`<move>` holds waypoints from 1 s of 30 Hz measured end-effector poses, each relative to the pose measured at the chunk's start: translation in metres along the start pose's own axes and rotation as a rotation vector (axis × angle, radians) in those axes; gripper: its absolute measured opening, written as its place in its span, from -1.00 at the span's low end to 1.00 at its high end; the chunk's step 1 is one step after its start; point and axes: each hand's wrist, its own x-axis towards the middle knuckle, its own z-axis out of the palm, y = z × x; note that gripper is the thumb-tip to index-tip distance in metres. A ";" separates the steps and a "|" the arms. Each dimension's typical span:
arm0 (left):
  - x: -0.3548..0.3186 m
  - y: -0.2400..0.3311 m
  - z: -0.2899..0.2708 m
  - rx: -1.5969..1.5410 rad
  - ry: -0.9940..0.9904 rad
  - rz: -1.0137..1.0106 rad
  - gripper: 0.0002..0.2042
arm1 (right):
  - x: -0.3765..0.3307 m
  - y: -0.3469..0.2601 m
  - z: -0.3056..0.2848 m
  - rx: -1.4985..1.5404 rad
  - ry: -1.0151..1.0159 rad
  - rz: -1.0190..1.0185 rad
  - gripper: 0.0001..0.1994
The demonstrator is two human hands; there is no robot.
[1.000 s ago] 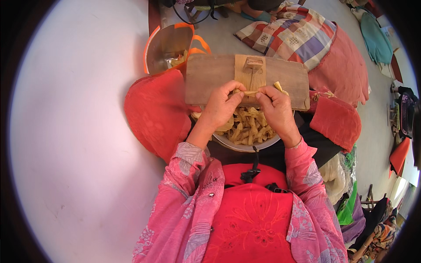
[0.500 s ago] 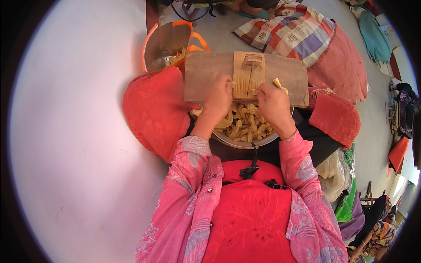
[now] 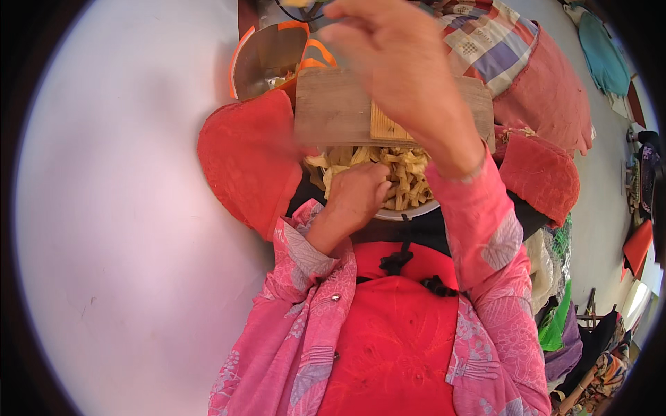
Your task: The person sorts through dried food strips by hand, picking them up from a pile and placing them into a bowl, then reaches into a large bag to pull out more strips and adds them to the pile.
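Observation:
My left hand point(image 3: 355, 197) is down at the bowl point(image 3: 409, 212), over the pale yellow-brown strips point(image 3: 408, 170) heaped inside. Its fingers are curled closed, and whatever they may hold is hidden. My right hand point(image 3: 399, 59) is raised high above the wooden board point(image 3: 333, 104), smeared by motion, so its fingers cannot be read. Just past its fingertips, at the top edge, is a blurred yellowish piece point(image 3: 298, 3). The board lies across the far side of the bowl. My right hand and forearm cover much of its lighter middle block point(image 3: 387, 125).
Behind the board on the left stands an open bag point(image 3: 267, 59) with orange trim and some scraps inside. Red padded cloths point(image 3: 246, 166) flank the bowl. A checked cloth point(image 3: 496, 52) lies far right. Plastic bags and green cloth point(image 3: 555, 322) sit at the right.
Both hands have left the board's middle block. My right hand swung up and away to the far left, while my left hand dropped nearer to the strips in the bowl.

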 end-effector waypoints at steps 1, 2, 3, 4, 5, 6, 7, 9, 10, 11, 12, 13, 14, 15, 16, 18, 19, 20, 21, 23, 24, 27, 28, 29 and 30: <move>-0.001 -0.002 -0.007 0.137 -0.033 -0.034 -0.83 | -0.001 0.001 -0.004 0.128 -0.024 -0.028 -0.78; -0.003 -0.010 -0.011 0.184 0.042 -0.033 -0.85 | -0.001 0.007 -0.010 0.252 -0.050 -0.064 -0.73; -0.007 -0.021 -0.013 0.230 0.116 -0.032 -0.87 | -0.009 0.005 -0.017 0.250 -0.018 0.048 -0.74; -0.012 -0.030 -0.014 0.272 0.191 -0.043 -0.89 | -0.018 0.004 -0.020 0.256 0.009 0.159 -0.75; -0.018 -0.034 -0.017 0.324 0.208 -0.061 -0.89 | -0.030 0.017 -0.032 0.204 0.091 0.157 -0.75; -0.020 -0.039 -0.017 0.372 0.226 -0.073 -0.89 | -0.047 0.038 -0.050 0.143 0.173 0.151 -0.76; -0.022 -0.041 -0.018 0.425 0.244 -0.084 -0.89 | -0.065 0.057 -0.065 0.035 0.227 0.232 -0.73; -0.020 -0.038 -0.012 0.519 0.195 -0.090 -0.88 | -0.105 0.097 -0.089 -0.191 0.271 0.406 -0.69; -0.019 -0.035 -0.007 0.564 0.165 -0.090 -0.88 | -0.125 0.112 -0.095 -0.309 0.258 0.503 -0.67; -0.016 -0.034 -0.004 0.612 0.142 -0.085 -0.88 | -0.140 0.123 -0.096 -0.412 0.211 0.488 -0.65; -0.013 -0.033 -0.004 0.587 0.079 -0.157 -0.88 | -0.155 0.132 -0.096 -0.513 0.165 0.472 -0.63; -0.013 -0.032 -0.001 0.557 0.012 -0.227 -0.87 | -0.161 0.132 -0.095 -0.618 0.116 0.460 -0.61; -0.013 -0.030 0.000 0.527 -0.055 -0.296 -0.87 | -0.167 0.133 -0.092 -0.644 0.067 0.412 -0.62; -0.014 -0.027 -0.001 0.504 -0.039 -0.287 -0.85 | -0.172 0.134 -0.086 -0.670 0.017 0.365 -0.62; -0.016 -0.021 -0.006 0.482 -0.025 -0.280 -0.84 | -0.171 0.132 -0.078 -0.731 0.000 0.275 -0.66; -0.021 -0.017 -0.014 0.404 0.007 -0.219 -0.78 | -0.168 0.130 -0.076 -0.746 -0.045 0.280 -0.69; -0.025 -0.019 -0.020 0.191 0.045 -0.168 -0.78 | -0.168 0.131 -0.073 -0.707 -0.077 0.295 -0.69; -0.027 -0.020 -0.026 -0.023 0.083 -0.115 -0.78 | -0.172 0.130 -0.074 -0.631 -0.120 0.363 -0.68; -0.030 -0.020 -0.030 -0.236 0.121 -0.061 -0.77 | -0.178 0.126 -0.079 -0.555 -0.164 0.430 -0.68; -0.037 -0.018 -0.037 -0.878 -0.023 -0.324 -0.76 | -0.183 0.107 -0.077 -0.511 -0.235 0.390 -0.66; -0.037 -0.015 -0.042 -1.036 -0.035 -0.338 -0.76 | -0.183 0.089 -0.077 -0.545 -0.260 0.293 -0.64; -0.029 -0.013 -0.035 -1.241 -0.076 -0.356 -0.74 | -0.181 0.045 -0.071 -0.366 -0.222 0.143 -0.59; -0.024 -0.005 -0.028 -1.302 -0.033 -0.363 -0.73 | -0.182 0.034 -0.066 -0.174 -0.252 0.289 -0.55; -0.018 0.002 -0.021 -1.365 0.013 -0.367 -0.73 | -0.176 0.019 -0.065 0.046 -0.298 0.460 -0.52; -0.016 0.005 -0.015 -1.415 0.003 -0.360 -0.69 | -0.169 0.013 -0.059 0.014 -0.283 0.304 -0.52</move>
